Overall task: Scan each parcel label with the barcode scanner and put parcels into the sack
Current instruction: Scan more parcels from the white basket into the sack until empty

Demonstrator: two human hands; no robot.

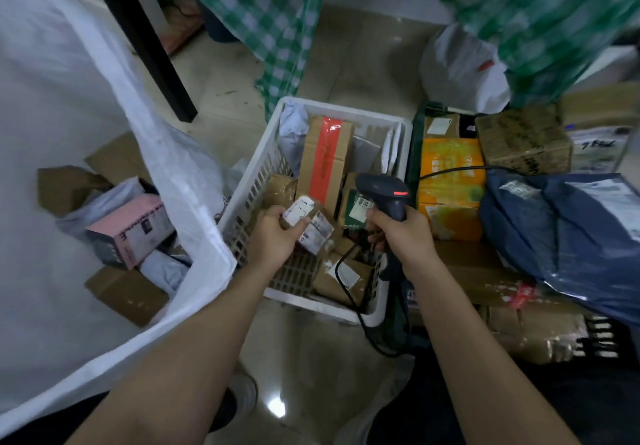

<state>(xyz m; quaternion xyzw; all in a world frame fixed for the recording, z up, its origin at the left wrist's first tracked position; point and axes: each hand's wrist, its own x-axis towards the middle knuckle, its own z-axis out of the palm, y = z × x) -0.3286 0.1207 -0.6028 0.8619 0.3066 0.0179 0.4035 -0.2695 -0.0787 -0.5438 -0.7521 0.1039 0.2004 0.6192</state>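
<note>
Left hand (273,233) pinches a small parcel (300,213) label-up over the white basket (398,125), right hand (398,233) grips the barcode scanner (384,195) aimed at it, probably mid-scan; open white sack (194,202) waits just left.

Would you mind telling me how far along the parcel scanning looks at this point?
Done: several parcels, including a pink box, already lie in the white sack. In hand: the left hand grips a small labelled parcel while the right hand holds the barcode scanner beside it. Left: the white basket still holds many boxes, among them a red-taped box.
</note>
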